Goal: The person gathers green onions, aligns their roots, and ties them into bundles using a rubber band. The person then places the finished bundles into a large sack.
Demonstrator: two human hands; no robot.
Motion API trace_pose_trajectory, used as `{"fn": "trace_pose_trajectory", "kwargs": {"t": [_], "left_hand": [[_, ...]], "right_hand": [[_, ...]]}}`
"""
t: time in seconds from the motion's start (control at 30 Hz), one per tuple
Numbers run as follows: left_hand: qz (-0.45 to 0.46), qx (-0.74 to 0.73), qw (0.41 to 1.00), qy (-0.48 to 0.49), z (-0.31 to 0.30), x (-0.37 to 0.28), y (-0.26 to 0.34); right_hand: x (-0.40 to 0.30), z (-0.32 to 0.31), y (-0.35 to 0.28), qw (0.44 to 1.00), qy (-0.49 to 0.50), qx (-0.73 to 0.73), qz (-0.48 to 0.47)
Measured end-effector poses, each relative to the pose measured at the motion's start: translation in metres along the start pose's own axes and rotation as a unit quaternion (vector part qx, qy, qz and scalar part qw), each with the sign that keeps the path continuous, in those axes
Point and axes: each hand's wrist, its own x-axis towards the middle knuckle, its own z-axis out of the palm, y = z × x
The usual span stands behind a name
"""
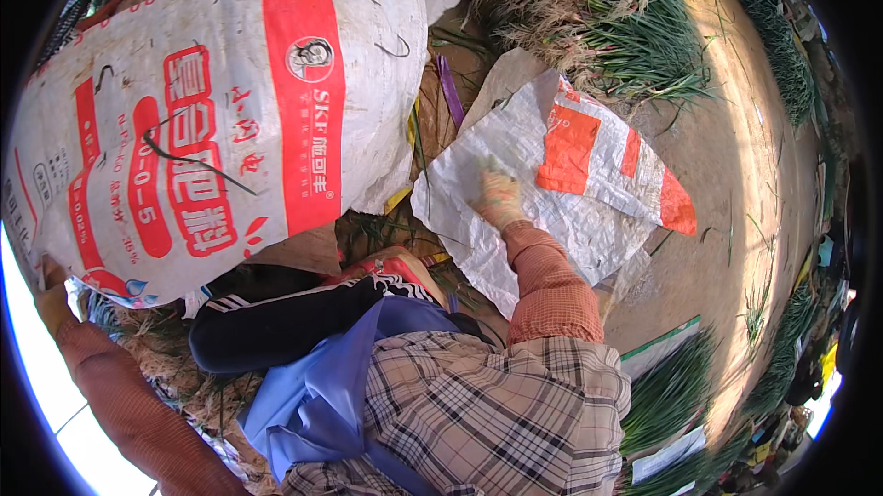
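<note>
A large woven plastic fertilizer sack [372, 82], white with red print, hangs spread out at the upper left. My left hand [55, 292] grips its lower left edge at the far left of the view. A smaller piece of woven sack [476, 248], whitish with orange-red patches, lies on the ground to the right of centre. My right hand [500, 196], in a soiled pale glove, rests on this piece; its fingertips blur into the sheet, so whether they pinch it cannot be told. Bits of green leaf cling to the large sack.
Green onions [621, 27] with pale roots are heaped at the top. More green leaves [669, 386] lie at lower right beside a green-edged sheet. A purple strap [450, 90] lies between the sacks. A red shoe [400, 268] is just below them. Further rows of greens line the right rim.
</note>
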Motion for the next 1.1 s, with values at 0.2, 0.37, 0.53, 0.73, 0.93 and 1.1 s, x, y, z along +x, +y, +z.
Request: {"fn": "trace_pose_trajectory", "kwargs": {"t": [0.2, 0.37, 0.53, 0.73, 0.93, 1.1], "left_hand": [[-0.100, 0.001, 0.994, 0.033, -0.032, -0.046, -0.151], [-0.133, -0.039, 0.989, -0.052, -0.045, -0.117, -0.176], [-0.320, -0.444, 0.809, -0.215, -0.015, -0.167, -0.118], [-0.419, -0.394, 0.780, -0.248, 0.017, -0.184, -0.044], [-0.294, -0.209, 0.878, -0.315, 0.020, -0.179, -0.028], [-0.424, -0.510, 0.737, -0.132, 0.035, -0.210, -0.007]], "right_hand": [[0.060, 0.021, -0.077, 0.979, -0.002, -0.119, -0.168], [0.145, 0.016, -0.060, 0.955, 0.125, -0.159, -0.219], [0.165, 0.006, -0.030, 0.965, -0.072, -0.070, -0.243], [0.176, 0.017, -0.006, 0.962, -0.076, -0.002, -0.264], [0.163, -0.013, 0.022, 0.961, -0.072, -0.011, -0.268], [0.171, -0.123, 0.068, 0.919, 0.147, -0.300, -0.211]]}}
